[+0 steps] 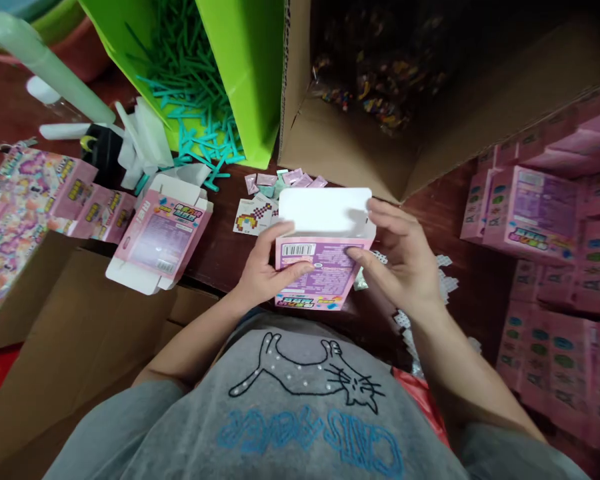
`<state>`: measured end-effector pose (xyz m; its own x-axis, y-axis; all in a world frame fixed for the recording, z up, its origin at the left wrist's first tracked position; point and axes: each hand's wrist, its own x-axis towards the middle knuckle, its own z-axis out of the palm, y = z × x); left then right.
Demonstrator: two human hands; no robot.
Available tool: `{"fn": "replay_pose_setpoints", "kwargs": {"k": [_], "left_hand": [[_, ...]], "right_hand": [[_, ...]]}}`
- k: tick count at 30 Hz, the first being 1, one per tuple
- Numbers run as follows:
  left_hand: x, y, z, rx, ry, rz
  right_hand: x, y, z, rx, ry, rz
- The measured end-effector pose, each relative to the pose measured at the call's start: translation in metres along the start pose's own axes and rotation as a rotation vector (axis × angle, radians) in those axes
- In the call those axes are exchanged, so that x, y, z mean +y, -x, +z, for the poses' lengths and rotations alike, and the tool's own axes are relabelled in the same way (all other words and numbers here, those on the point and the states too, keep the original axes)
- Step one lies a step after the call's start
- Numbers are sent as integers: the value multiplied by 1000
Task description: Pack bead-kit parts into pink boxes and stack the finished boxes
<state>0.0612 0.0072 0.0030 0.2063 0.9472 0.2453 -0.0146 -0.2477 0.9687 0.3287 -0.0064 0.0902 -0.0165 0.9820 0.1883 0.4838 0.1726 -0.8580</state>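
Observation:
I hold a small pink and purple printed box (316,267) in front of my chest, its white top flap (324,210) standing open. My left hand (263,269) grips the box's left side, thumb across the barcode face. My right hand (400,257) is closed on the right side, thumb on the front and fingers behind the flap. A second pink box (157,239) with open flaps lies on the dark table to the left. Small printed cards and pink sachets (267,200) lie just beyond the held box.
A green bag (240,73) of teal plastic sticks stands at the back. A large cardboard carton (430,100) holds small colourful packets. Stacks of finished pink boxes (545,220) fill the right. Flat printed boxes (35,193) and a brown carton (80,333) lie left.

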Motion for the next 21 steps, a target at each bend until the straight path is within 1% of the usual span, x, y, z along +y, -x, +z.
{"fn": "replay_pose_setpoints", "kwargs": {"k": [2,3,5,6,7,8,9,11,12,13,15,17,19,21], "left_hand": [[-1,5,-1,-80,45,-91],[-2,8,-2,-142,86,-156],[-3,11,-5,-253,153,-271],[-4,12,-7,-282,158,-307],[-5,12,-7,-286,147,-329],[-6,12,-7,-259,131,-344],[-6,11,-7,-205,121,-354],[-7,9,-4,-83,159,-370],[-6,8,-3,-45,197,-376],[-5,7,-2,-38,225,-383],[0,4,-2,-111,234,-404],[6,2,-4,-204,213,-442],[12,-1,-4,-247,211,-484],[18,-4,-2,-246,203,-510]], "right_hand": [[24,19,7,22,-128,78],[33,28,9,2,-161,119],[44,43,8,-103,-198,221],[46,48,7,-157,-213,262],[47,53,7,-188,-223,285],[46,56,7,-187,-225,288],[44,59,8,-159,-215,269],[40,62,11,-68,-156,182],[38,63,14,-22,-121,131],[36,63,15,17,-96,89],[33,62,16,31,-83,46],[29,59,14,-27,-118,61],[24,54,12,-93,-157,116],[18,50,12,-101,-184,206]]}}
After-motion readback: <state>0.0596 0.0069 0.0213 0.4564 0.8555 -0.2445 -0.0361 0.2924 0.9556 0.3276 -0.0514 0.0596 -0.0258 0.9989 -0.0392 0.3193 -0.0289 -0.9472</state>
